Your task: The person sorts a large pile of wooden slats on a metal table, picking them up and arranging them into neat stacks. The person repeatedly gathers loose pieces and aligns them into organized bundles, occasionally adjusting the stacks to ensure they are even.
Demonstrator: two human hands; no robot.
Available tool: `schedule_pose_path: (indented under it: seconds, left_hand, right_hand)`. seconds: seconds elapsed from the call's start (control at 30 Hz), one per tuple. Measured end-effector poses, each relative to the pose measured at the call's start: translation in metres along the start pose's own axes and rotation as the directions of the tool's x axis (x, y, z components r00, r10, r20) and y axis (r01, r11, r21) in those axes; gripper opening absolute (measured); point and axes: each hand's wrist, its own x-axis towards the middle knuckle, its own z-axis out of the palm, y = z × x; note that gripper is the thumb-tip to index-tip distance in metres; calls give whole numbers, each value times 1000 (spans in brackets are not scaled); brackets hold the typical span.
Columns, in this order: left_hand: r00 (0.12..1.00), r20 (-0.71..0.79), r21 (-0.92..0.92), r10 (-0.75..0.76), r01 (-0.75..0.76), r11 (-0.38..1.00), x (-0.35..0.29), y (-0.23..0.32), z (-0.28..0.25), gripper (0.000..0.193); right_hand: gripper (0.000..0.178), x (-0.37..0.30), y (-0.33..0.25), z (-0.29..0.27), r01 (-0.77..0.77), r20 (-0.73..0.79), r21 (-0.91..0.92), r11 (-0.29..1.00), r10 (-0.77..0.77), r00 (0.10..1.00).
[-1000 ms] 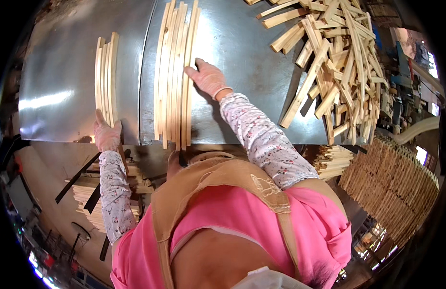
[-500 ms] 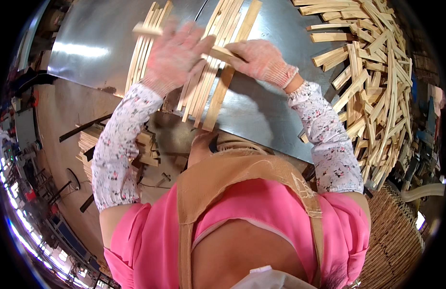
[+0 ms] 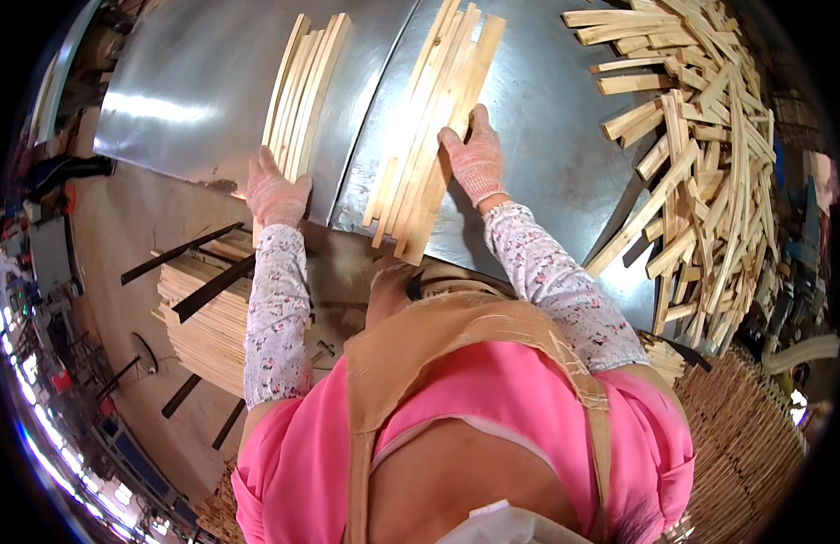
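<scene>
"Up at the top centre of the frame, what's on that metal table (image 3: 211,59)?"

"Two bundles of pale yellow wooden strips, long, straight and square-edged, both slanting up to the right, with bare metal between them. The left bundle (image 3: 307,91) is slimmer. The right bundle (image 3: 429,136) has uneven ends and a wide strip (image 3: 433,190) along its right side."

"And the hands?"

"Both gloved. The left hand (image 3: 277,192) is at the lower end of the left bundle, thumb and fingers apart; I can't tell whether it grips. The right hand (image 3: 477,161) is spread, thumb and fingers apart, its thumb against the right edge of the wide strip."

"How many of everything?"

"Two hands, two bundles. About four strips in the left one, about six in the right, though edges merge. One loose heap (image 3: 701,181), upper right, too tangled to count. One stack (image 3: 202,317), lower left, its pieces too fine to number."
</scene>
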Motion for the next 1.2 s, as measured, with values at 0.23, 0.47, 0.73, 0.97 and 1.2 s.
schedule_pose_path:
  seconds: [0.23,0.47,0.73,0.97,1.2]
  left_hand:
    - [910,-177,-360,374,-413,837,-28,45,9,101]
    - [732,253,164,632,-676,718,-134,183,-8,107]
    - [589,-195,-327,784,-793,514,-189,262,41,83]
    - [460,490,-860,740,394,325,-317,478,91,36]
    - [659,388,-907,644,152,392,-344,495,70,34]
  right_hand:
    - [47,8,-8,5,-127,37,443,887,123,992]
    - [58,-3,27,-54,48,197,89,995,-64,978]
    - [64,-78,279,-278,-486,-706,-170,857,238,667]
    - [62,-35,278,-364,232,-439,-344,910,-375,817]
    - [91,100,400,-651,-468,-594,-498,730,106,798]
